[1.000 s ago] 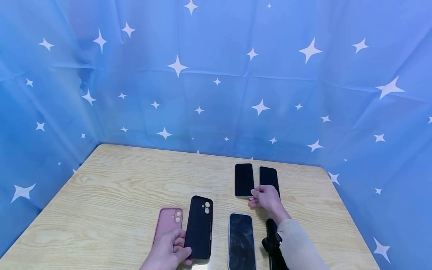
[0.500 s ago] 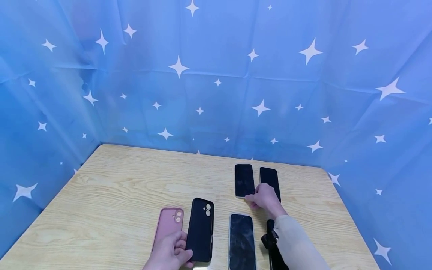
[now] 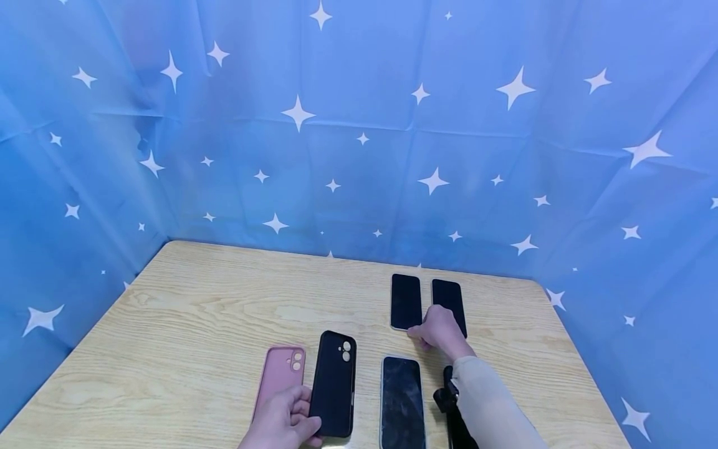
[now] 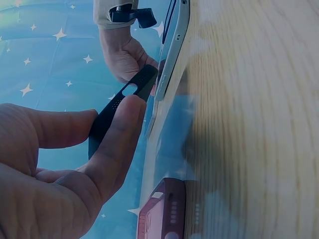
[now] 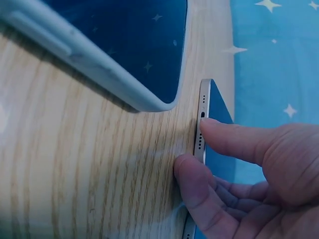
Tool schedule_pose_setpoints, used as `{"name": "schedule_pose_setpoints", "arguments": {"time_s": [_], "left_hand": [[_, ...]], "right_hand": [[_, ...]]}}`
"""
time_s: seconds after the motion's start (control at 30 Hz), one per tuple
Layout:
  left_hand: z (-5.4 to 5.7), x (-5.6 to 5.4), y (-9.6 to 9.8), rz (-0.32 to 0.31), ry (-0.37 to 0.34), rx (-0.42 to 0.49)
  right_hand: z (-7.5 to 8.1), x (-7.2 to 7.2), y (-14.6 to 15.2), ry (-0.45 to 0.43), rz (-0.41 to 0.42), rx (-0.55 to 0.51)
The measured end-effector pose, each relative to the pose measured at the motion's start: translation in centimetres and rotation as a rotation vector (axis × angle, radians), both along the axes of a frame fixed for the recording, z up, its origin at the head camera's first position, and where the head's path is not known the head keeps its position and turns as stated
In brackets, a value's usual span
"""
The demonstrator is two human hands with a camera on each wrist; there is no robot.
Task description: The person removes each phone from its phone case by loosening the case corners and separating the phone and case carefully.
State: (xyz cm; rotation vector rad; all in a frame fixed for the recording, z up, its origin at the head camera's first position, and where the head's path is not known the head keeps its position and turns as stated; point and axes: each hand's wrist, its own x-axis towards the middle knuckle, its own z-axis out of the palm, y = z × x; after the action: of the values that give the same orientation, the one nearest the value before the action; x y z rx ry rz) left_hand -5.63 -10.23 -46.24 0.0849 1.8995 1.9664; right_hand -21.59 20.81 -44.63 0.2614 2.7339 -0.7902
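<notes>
In the head view my left hand (image 3: 283, 419) holds a black phone case (image 3: 333, 380) by its lower left edge, tilted, hollow side towards me. The left wrist view shows thumb and fingers pinching that case (image 4: 99, 122) along its rim. Just left lies a pink phone case (image 3: 282, 371), partly behind my hand. My right hand (image 3: 442, 329) is at the lower right corner of a dark-screened phone (image 3: 406, 302) lying flat. In the right wrist view its thumb meets the phone's end edge (image 5: 202, 102) by the charging port, with a curled finger at the corner.
Another phone (image 3: 447, 299) lies at the back right, its lower part hidden by my right hand. In front sits a light-edged phone (image 3: 401, 399). A long black object (image 3: 461, 430) shows beside my right sleeve. Starry blue cloth (image 3: 359, 162) surrounds the wooden table (image 3: 196, 337).
My right hand has turned slightly, its thumb now along the phone's lower edge. The black case in my left hand has dropped a little towards me. The phones and pink case stay put.
</notes>
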Motion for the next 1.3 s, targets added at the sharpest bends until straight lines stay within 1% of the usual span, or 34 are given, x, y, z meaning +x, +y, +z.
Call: {"name": "schedule_pose_setpoints", "arguments": {"time_s": [0.17,0.53,0.67,0.87,1.13,1.3], "left_hand": [[-0.1,0.1,0.1,0.007,0.009,-0.009],[-0.7,0.1,0.4,-0.013,-0.011,0.002],[-0.9,0.1,0.6,-0.018,0.008,-0.007],[-1.2,0.1,0.7,-0.03,0.045,-0.022],[-1.1,0.0,0.5,-0.054,0.093,-0.151],[-0.9,-0.1,0.3,-0.058,0.157,-0.321]], "right_hand": [[0.0,0.0,0.0,0.011,0.007,-0.004],[0.3,0.5,0.2,0.024,0.018,0.025],[0.6,0.8,0.2,0.036,0.02,0.03],[1.2,1.2,0.2,0.077,0.053,0.018],[1.7,2.0,-0.1,0.133,0.066,-0.013],[1.6,2.4,-0.2,0.143,0.076,-0.034]]}}
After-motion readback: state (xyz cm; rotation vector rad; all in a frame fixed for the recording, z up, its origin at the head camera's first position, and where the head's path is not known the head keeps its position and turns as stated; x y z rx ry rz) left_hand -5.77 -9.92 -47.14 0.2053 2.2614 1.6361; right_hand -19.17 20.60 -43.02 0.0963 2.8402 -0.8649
